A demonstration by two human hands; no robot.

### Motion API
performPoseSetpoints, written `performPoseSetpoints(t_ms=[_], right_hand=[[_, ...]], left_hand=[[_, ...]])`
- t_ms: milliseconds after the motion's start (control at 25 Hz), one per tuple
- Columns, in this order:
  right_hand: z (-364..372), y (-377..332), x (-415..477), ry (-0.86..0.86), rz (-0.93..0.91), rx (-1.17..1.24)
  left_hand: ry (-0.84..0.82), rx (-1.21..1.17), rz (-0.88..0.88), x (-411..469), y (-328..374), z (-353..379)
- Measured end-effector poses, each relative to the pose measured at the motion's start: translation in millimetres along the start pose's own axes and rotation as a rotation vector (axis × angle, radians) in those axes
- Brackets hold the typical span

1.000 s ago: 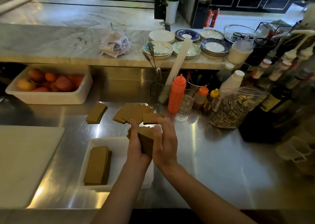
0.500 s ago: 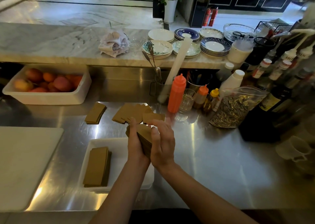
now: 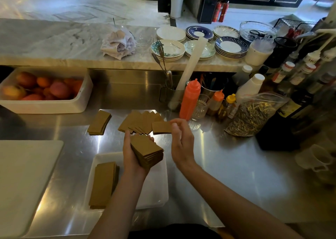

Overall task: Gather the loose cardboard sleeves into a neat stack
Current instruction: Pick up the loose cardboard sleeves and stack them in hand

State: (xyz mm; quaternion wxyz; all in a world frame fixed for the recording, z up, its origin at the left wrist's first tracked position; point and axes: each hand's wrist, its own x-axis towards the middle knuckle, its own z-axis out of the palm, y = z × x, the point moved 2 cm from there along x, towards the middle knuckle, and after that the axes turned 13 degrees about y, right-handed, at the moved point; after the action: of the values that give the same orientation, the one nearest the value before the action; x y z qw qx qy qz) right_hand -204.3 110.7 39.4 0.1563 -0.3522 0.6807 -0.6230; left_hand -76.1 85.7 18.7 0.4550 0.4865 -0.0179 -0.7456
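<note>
My left hand (image 3: 130,156) grips a squared stack of brown cardboard sleeves (image 3: 147,150) above the steel counter. My right hand (image 3: 182,142) is off the stack, its loosely curled fingers at the right edge of a single loose sleeve (image 3: 161,127) that lies flat on the counter; contact is unclear. A fanned spread of several sleeves (image 3: 140,122) lies just left of it. A small pile of sleeves (image 3: 99,123) sits further left. Another stack of sleeves (image 3: 102,184) lies in the white tray (image 3: 156,186) under my left forearm.
A white cutting board (image 3: 23,180) lies at the left, and a white bin of fruit (image 3: 45,105) stands behind it. An orange squeeze bottle (image 3: 190,98), a glass (image 3: 200,105), small bottles and a bag of seeds (image 3: 252,115) crowd the back right. Plates sit on the marble ledge.
My right hand has let go of the stack and moved up and to the right, to the loose sleeve. My left hand now holds the stack alone, tilted flatter.
</note>
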Motion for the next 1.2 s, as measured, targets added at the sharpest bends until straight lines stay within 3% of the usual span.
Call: performPoseSetpoints(t_ms=[320, 640, 800, 960, 1080, 1200], right_hand=[[19, 47, 53, -0.211, 0.148, -0.243], [42, 95, 77, -0.146, 0.597, -0.483], [61, 123, 97, -0.166, 0.586, -0.664], [89, 142, 101, -0.095, 0.663, -0.796], [106, 142, 100, -0.015, 0.600, -0.972], [112, 151, 99, -0.009, 0.644, -0.917]], left_hand=[[-0.052, -0.039, -0.110, 29, 21, -6], [-0.057, -0.005, -0.220, 66, 39, -11], [-0.196, 0.024, -0.272, 79, 51, -16], [-0.217, 0.022, -0.273, 93, 64, -25], [-0.219, 0.048, -0.286, 103, 74, -29], [-0.240, 0.006, -0.245, 114, 85, -30]])
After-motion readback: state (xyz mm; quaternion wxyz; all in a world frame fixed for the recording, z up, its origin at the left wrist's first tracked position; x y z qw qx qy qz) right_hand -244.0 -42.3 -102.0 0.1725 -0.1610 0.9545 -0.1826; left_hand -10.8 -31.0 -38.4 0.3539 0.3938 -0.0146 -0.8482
